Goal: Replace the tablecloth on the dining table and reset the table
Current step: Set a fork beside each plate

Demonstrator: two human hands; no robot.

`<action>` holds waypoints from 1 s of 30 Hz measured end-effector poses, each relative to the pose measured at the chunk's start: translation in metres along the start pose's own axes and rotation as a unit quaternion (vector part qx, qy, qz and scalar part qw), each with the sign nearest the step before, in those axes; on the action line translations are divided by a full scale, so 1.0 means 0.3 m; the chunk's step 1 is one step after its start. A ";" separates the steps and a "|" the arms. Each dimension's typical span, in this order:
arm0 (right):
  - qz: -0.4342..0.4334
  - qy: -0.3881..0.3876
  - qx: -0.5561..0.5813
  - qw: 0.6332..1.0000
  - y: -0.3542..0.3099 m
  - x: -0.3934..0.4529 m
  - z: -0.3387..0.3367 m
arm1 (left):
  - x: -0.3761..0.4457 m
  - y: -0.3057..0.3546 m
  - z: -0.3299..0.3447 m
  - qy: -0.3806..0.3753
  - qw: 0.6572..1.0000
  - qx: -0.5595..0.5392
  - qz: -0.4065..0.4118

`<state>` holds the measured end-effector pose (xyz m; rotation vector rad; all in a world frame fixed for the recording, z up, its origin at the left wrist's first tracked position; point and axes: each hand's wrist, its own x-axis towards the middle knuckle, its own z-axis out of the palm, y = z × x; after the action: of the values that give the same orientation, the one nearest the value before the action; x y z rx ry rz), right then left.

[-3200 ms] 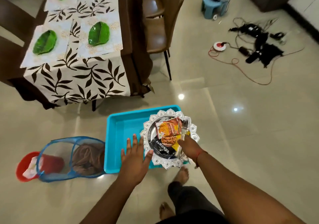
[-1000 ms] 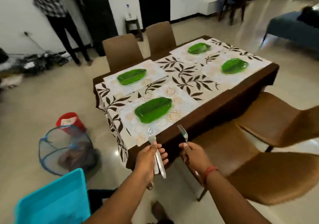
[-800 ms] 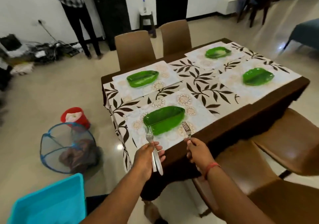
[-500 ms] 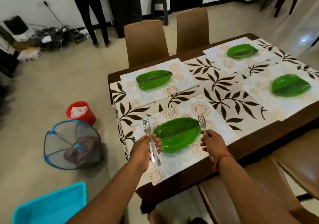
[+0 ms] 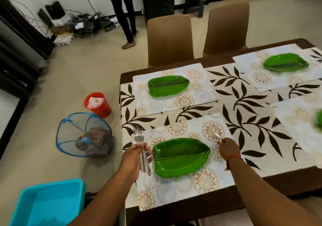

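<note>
Our left hand (image 5: 135, 154) is wrapped around a small bundle of shiny steel forks (image 5: 141, 145), tines pointing away from us, just left of the green leaf-shaped plastic plate (image 5: 180, 157) on the nearest floral paper placemat (image 5: 177, 187). Our right hand (image 5: 227, 147) pinches the handle of a single steel fork (image 5: 217, 134), blurry in the shot, just off the plate's right edge and low over the mat; whether it's touching down we can't tell. Forks like these should be stiff and light but slick, so we'd guess the bundle could fan out or slip if held loosely; gripping mid-handle like we are looks right, and peeling one off by the handle end seems easiest. The white tablecloth with brown leaf print (image 5: 252, 121) is already on the dark wooden dining table (image 5: 278, 185), and three more green plates sit on their own mats, no cutlery beside them that we can see, so we're probably early in laying forks.
</note>
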<state>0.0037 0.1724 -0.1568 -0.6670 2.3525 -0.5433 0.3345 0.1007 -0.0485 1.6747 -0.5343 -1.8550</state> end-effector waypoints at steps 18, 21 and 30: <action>-0.075 -0.005 -0.092 0.993 0.020 0.025 -0.001 | -0.011 -0.052 0.033 0.017 1.000 -0.001 0.014; -0.063 0.000 -0.105 0.992 0.017 0.009 -0.008 | -0.011 -0.047 0.020 0.004 1.000 -0.003 0.016; -0.104 0.069 -0.044 0.991 -0.106 -0.258 0.025 | 0.004 -0.032 -0.016 -0.060 0.998 0.035 0.003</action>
<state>0.0711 0.1906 -0.1103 -0.9502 2.4625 -0.5959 0.3376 0.1076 -0.0563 1.6101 -0.6599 -1.9614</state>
